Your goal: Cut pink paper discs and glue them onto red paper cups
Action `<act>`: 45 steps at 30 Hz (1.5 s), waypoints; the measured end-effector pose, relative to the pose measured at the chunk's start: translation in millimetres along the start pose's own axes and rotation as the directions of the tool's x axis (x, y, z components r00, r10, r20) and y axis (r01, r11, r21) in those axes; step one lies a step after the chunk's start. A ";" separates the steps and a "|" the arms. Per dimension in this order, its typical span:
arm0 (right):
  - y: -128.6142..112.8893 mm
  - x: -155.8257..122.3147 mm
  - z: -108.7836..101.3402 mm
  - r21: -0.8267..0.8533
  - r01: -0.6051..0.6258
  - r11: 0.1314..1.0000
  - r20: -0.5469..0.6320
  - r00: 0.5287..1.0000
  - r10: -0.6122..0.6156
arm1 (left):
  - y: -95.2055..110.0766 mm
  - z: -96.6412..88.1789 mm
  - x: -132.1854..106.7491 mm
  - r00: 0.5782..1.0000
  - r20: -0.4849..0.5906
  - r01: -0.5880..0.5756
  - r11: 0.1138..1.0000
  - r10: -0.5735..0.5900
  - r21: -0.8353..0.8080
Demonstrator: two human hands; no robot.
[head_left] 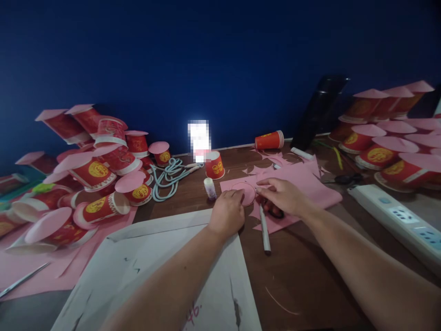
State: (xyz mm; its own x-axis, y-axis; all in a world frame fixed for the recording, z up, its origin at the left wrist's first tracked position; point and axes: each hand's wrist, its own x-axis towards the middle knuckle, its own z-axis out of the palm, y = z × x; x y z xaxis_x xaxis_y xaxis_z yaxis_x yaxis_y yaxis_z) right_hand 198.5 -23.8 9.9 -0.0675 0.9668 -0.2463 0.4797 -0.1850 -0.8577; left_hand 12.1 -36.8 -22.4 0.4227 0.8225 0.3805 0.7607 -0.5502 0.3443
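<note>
A pink paper circle (247,193) with a darker outline lies on a larger pink sheet (296,179). My left hand (228,214) rests at its left edge, fingers bent and pressed together on the paper. From the right, my right hand (284,195) reaches in, thumb and forefinger pinched at the circle's right edge. Just under that hand are the dark and orange handles of scissors (275,210); their blades are hard to make out. A white marker (265,234) lies below them. Near my left fingers stand a glue stick (209,189) and a red paper cup (215,165).
Red cups with pink paper discs (99,172) crowd the left, and more cups (379,151) are stacked at right. A power strip (399,220), black bottle (319,108), coiled cable (168,179) and lit phone screen (199,138) surround the work. A large white envelope (151,271) lies beneath my left forearm.
</note>
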 end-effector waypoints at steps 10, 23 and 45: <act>3.2 -1.3 -5.3 -0.256 0.135 0.957 -0.053 0.987 -0.154 | 1.1 -1.3 -0.7 1.000 0.022 0.014 1.000 -0.014 -0.002; -1.0 2.2 0.5 0.126 -0.052 0.991 0.028 0.998 0.049 | -2.6 3.4 -0.8 0.999 -0.033 -0.017 1.000 0.017 -0.010; 7.4 7.3 10.1 -0.295 0.144 0.945 -0.113 0.976 -0.185 | 0.0 0.5 -0.4 1.000 0.010 0.011 1.000 -0.011 0.013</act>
State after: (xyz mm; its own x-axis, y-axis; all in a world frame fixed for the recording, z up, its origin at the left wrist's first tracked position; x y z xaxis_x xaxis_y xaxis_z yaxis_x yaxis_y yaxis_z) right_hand 192.8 -19.9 -2.8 -0.0556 0.9980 -0.0311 0.7015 0.0169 -0.7125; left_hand 12.2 -37.1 -23.0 0.4187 0.8302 0.3680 0.7716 -0.5390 0.3378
